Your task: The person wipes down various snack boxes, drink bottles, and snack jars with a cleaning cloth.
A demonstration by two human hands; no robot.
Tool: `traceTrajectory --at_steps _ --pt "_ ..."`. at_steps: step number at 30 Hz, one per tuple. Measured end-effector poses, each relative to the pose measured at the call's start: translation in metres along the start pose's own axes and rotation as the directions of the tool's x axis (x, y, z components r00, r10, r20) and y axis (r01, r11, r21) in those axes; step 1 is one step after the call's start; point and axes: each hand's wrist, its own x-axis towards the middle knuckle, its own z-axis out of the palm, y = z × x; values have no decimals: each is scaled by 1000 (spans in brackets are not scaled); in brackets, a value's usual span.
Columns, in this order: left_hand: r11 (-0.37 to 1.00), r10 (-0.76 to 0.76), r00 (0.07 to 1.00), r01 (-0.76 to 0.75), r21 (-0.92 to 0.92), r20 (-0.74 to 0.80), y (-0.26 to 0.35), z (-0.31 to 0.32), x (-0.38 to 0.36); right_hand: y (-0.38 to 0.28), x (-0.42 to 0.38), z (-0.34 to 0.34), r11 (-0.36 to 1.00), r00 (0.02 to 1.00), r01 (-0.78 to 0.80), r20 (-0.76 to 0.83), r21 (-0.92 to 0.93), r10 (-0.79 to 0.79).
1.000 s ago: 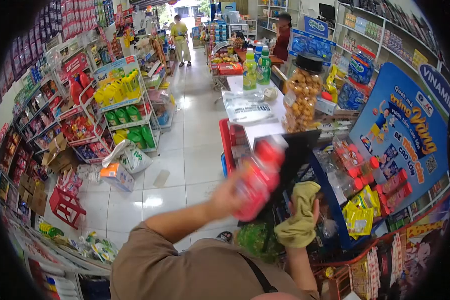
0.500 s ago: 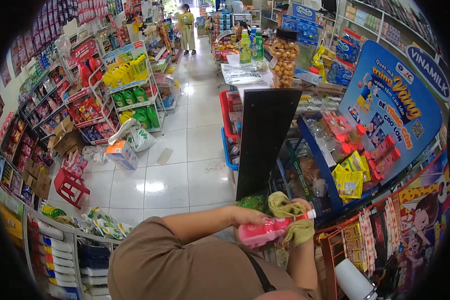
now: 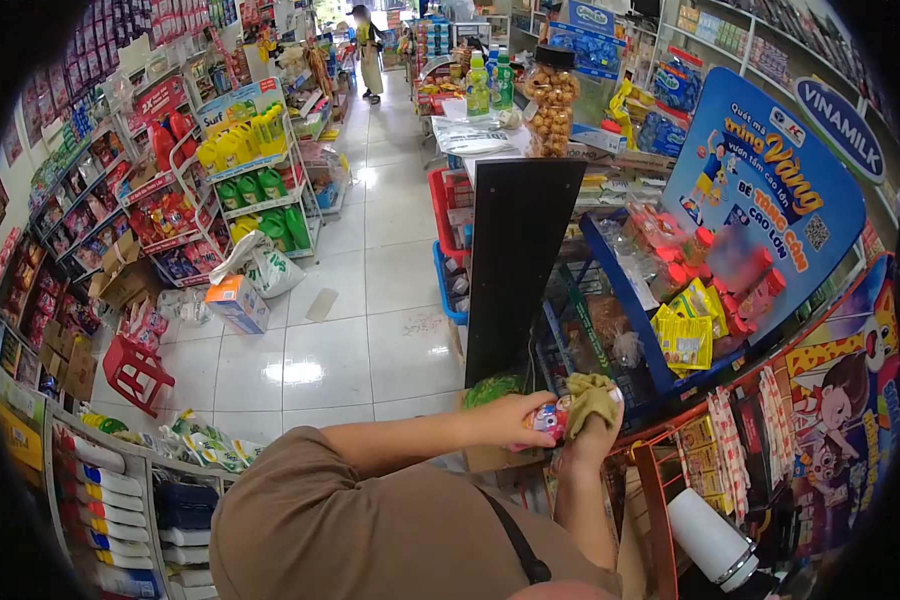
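Observation:
My left hand [image 3: 515,418] is wrapped round a pink bottle [image 3: 548,420] with a colourful printed label. Most of the bottle is hidden by my fingers and the cloth. My right hand [image 3: 588,440] grips an olive-green cloth [image 3: 592,404], which lies over the other end of the bottle. Both hands are close together in front of my body, just beyond the lower end of a tall black panel [image 3: 515,270]. A green bundle [image 3: 492,390] lies just past my left hand.
To the right stand a blue display rack [image 3: 625,310] with packets and red-lidded jars, and an orange wire rack [image 3: 660,520]. A white cylinder [image 3: 708,535] is near my right arm. A red stool [image 3: 138,370] and a carton [image 3: 238,303] stand on the tiled floor. A person [image 3: 368,55] is far down the aisle.
The bottle has turned, so its printed label now shows. My left hand has moved right, nearer the cloth, and the cloth is more bunched. The distant person has turned and shifted slightly left.

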Motion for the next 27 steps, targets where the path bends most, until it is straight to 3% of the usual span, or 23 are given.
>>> traceTrajectory --at_steps 2,4,11,13,16,19,22,26,27 --pt "927 324 919 -260 271 -227 -34 16 16 4 4 -5 1000 1000 2 -18 19 -2" --pt "864 432 859 -308 398 -274 -31 18 14 9 9 -7 996 1000 28 2 89 -28" --pt "845 438 869 -311 436 -229 -26 11 8 -6 6 -4 985 993 23 109 169 -42" --pt "830 460 861 -331 448 -217 -27 10 8 -12 7 -5 986 993 -41 120 161 22" --pt "884 389 908 -320 341 -155 -33 6 8 -13 18 -25 988 974 -98 213 116 72" --pt "782 467 869 -321 534 -162 -40 -1 5 -21 19 -27 969 944 -225 267 100 191" --pt "743 479 864 -306 596 -154 -36 -9 -2 -22 16 -24 967 926 -219 341 130 164" --pt "701 589 790 -392 596 -173 -38 -5 -4 -17 4 -20 925 914 -170 405 341 19" --pt "692 620 762 -419 587 -187 -39 -2 -2 -13 5 -24 940 904 -158 426 303 14"
